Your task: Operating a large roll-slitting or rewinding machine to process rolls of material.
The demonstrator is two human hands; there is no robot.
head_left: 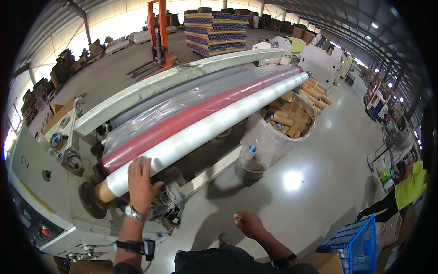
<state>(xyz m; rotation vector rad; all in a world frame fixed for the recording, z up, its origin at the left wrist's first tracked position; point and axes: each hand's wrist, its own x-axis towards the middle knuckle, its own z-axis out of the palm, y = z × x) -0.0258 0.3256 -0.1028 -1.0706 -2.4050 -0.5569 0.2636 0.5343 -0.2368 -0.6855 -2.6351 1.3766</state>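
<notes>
My left hand (142,182) rests on the near end of a long roll of white plastic film (214,125), fingers stretched out along its surface. The film is wound on a brown cardboard core (105,192), whose end meets a dark round flange (92,201) on the machine. Just behind the white roll runs a red roller (200,112), with clear film (182,102) stretched beyond it. Away from the roll, over the floor, my right hand (250,224) is closed with curled fingers. Whatever it may hold is too small to make out.
A clear bag (262,139) of cardboard tubes stands beside the machine, right of the roll. Tape rolls (57,140) lie on the machine's left end, above a control panel with a red knob (46,231). A blue crate (353,244) and a person in a yellow vest (410,186) are at right.
</notes>
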